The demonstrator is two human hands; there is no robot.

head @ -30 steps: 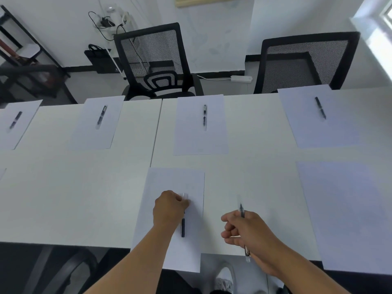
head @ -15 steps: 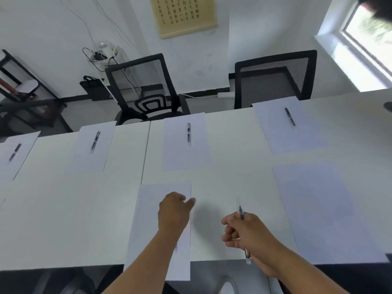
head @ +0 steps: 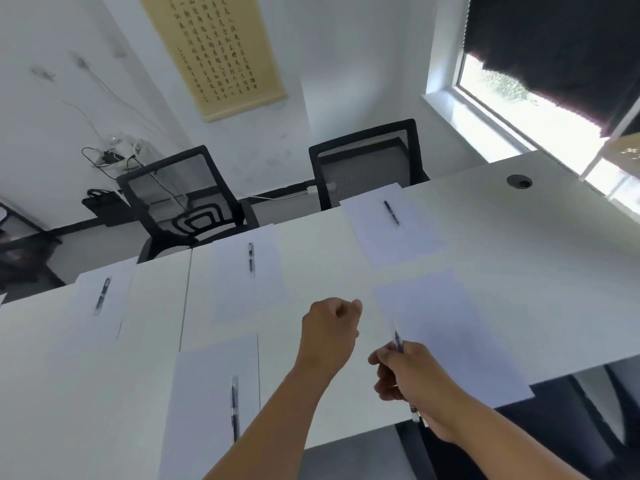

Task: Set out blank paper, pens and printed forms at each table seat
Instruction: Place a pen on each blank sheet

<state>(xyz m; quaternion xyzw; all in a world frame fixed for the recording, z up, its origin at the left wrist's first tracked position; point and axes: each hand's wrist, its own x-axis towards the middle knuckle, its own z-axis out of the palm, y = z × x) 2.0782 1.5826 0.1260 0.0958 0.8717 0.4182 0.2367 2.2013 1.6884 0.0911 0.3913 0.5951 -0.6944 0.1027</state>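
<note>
Step in hand: pen placement, seat by seat, judging by the sheets that already carry one.
Right hand (head: 412, 374): fingers closed around a pen (head: 398, 341), its tip pointing toward 12 o'clock, at the near-left corner of the bare sheet (head: 450, 327).
Left hand (head: 329, 332): loosely curled, holding nothing, above the surface (head: 519, 258) between two sheets.
Served seat: sheet (head: 211, 400) at 7 o'clock with a pen (head: 234, 407) lying on it.
Far row: three sheets at 10 to 1 o'clock, each with a pen.
Next move: likely carry the held pen toward 1 o'clock, lay it on the bare sheet's middle, lengthwise like the rest.
Forms: no printed forms visible yet.
</note>
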